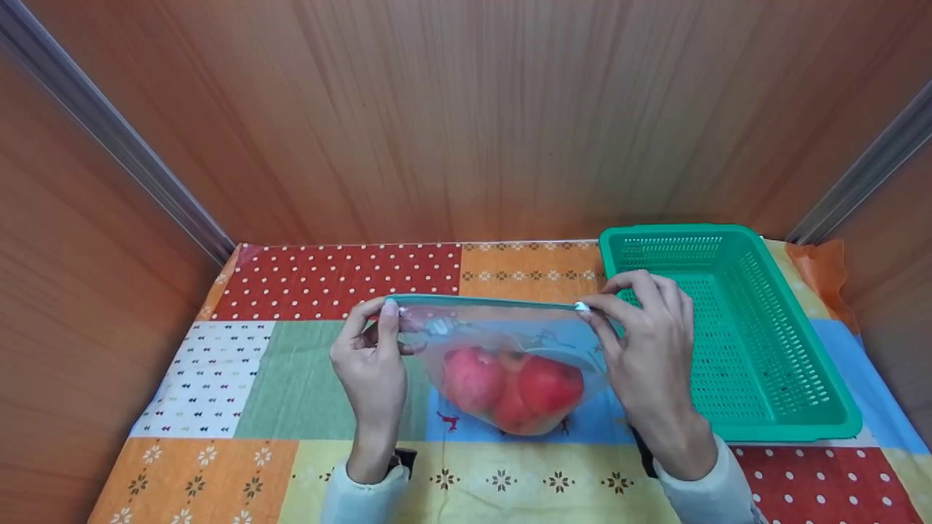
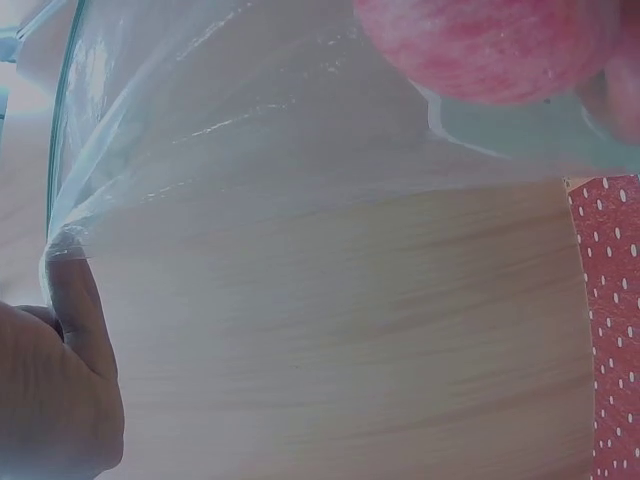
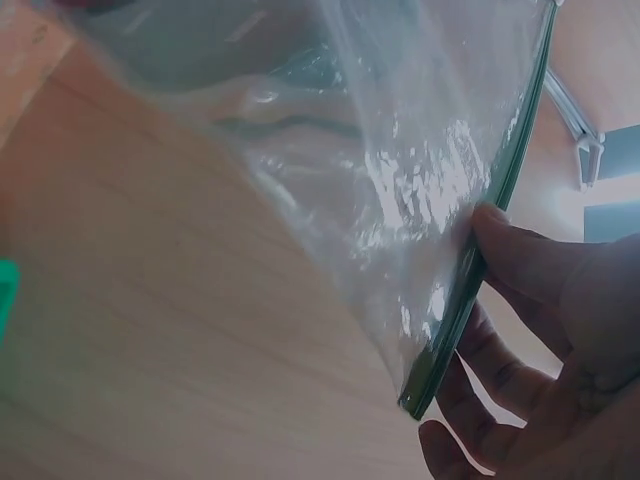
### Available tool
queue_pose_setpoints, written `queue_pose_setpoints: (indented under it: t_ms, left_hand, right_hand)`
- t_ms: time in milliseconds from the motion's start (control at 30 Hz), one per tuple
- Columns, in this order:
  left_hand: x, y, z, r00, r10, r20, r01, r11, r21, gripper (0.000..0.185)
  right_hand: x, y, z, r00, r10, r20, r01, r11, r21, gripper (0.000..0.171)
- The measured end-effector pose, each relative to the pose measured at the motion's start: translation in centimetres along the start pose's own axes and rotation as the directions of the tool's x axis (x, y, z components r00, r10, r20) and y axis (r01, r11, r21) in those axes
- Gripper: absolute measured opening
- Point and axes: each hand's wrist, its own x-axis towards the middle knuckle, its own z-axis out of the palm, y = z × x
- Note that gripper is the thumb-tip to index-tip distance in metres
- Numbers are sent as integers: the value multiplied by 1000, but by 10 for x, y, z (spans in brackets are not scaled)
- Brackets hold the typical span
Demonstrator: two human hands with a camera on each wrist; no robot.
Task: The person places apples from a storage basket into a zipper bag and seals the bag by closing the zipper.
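A clear zip bag [image 1: 510, 327] with a green zip strip along its top hangs between my two hands, bulging at the bottom. Inside lie red apples [image 1: 475, 380], seen blurred through the plastic; one pink-red apple [image 2: 490, 45] shows large in the left wrist view. My left hand [image 1: 373, 371] pinches the bag's top left corner, thumb toward me. On the other side, my right hand [image 1: 652, 349] pinches the zip strip [image 3: 490, 215] near its right end between thumb and finger. The strip is stretched nearly straight from hand to hand.
A green plastic basket [image 1: 743, 327] with slotted sides stands at the right, partly behind my right hand. A patchwork cloth [image 1: 328, 378] covers the table. Wooden panels [image 1: 466, 124] close off the back and both sides. Orange material [image 1: 823, 280] lies beyond the basket's right side.
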Motion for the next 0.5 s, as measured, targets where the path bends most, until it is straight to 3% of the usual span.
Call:
queue_pose_setpoints:
  t_ms: [333, 500]
  left_hand:
    - [0, -5, -3, 999, 40, -6, -40, 999, 6, 13]
    - [-1, -6, -4, 1000, 24, -14, -23, 1000, 18, 14]
  right_hand:
    - [-3, 12, -9, 999, 44, -3, -44, 999, -6, 27]
    - [-5, 16, -12, 998, 56, -13, -56, 998, -2, 27]
